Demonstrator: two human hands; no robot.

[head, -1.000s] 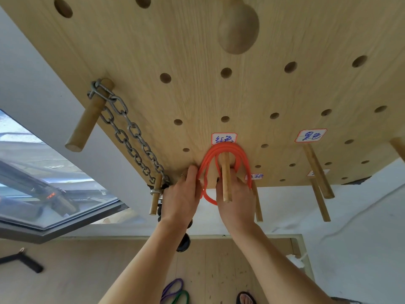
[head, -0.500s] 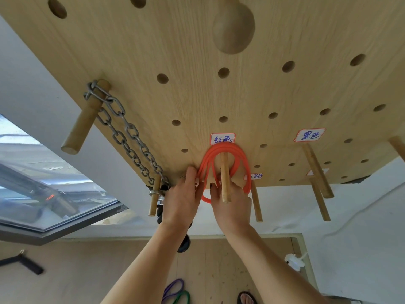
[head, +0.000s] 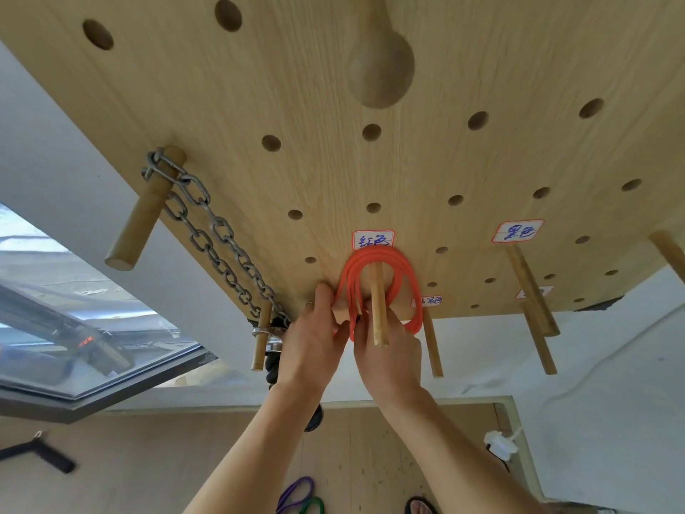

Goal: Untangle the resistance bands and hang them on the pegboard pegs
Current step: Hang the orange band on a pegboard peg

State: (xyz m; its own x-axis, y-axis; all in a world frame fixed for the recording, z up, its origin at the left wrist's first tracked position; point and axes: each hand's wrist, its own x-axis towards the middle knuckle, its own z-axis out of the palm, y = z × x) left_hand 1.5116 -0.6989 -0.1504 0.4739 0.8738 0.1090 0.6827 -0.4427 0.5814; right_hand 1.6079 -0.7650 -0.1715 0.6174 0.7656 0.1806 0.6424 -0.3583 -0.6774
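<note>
Coiled red-orange rubber resistance band (head: 374, 259) sits looped in several turns over the thin wooden dowel peg (head: 378, 304), directly under the white handwritten label (head: 373, 240) on the light plywood pegboard (head: 333, 124). Probably sorted by colour, so that peg is its slot.

Left hand (head: 311, 346) is just left of the peg, fingers curled and pinching the left side of the coil. Right hand (head: 387, 356) is directly below the peg, fingers tucked in behind the strands at the coil's bottom; can't tell whether it grips them or only presses. Looks like both are there to bunch the turns toward the board so nothing slides off the peg tip.

Band itself: thin, smooth, turns lying roughly parallel, no visible knot.

Purple and green bands (head: 298, 497) lie on the floor well below the peg, not yet hung.
</note>
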